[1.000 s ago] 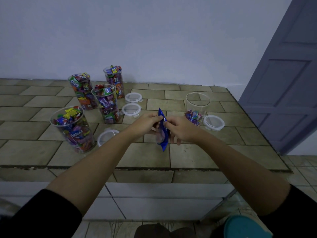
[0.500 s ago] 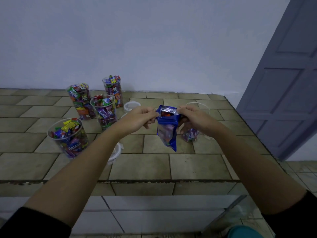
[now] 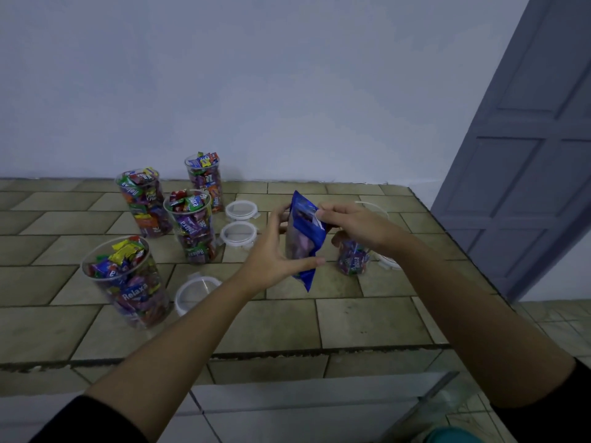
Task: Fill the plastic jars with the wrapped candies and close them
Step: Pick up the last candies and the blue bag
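A blue candy bag hangs above the tiled counter, its torn top up. My left hand holds the bag's lower body between thumb and fingers. My right hand pinches the bag's top corner. Behind my right hand stands a clear jar with a few candies at its bottom. Several jars heaped with wrapped candies stand uncapped at the left, the nearest jar in front and another behind it.
Loose white-rimmed lids lie on the counter: one by the nearest jar, two in the middle, one behind my right forearm. The tiled counter's front edge is close. A grey door stands at the right.
My left hand let go of the bag's top and moved down to its lower body. The bag turned edge-on and rose a little; my right hand keeps the top corner.
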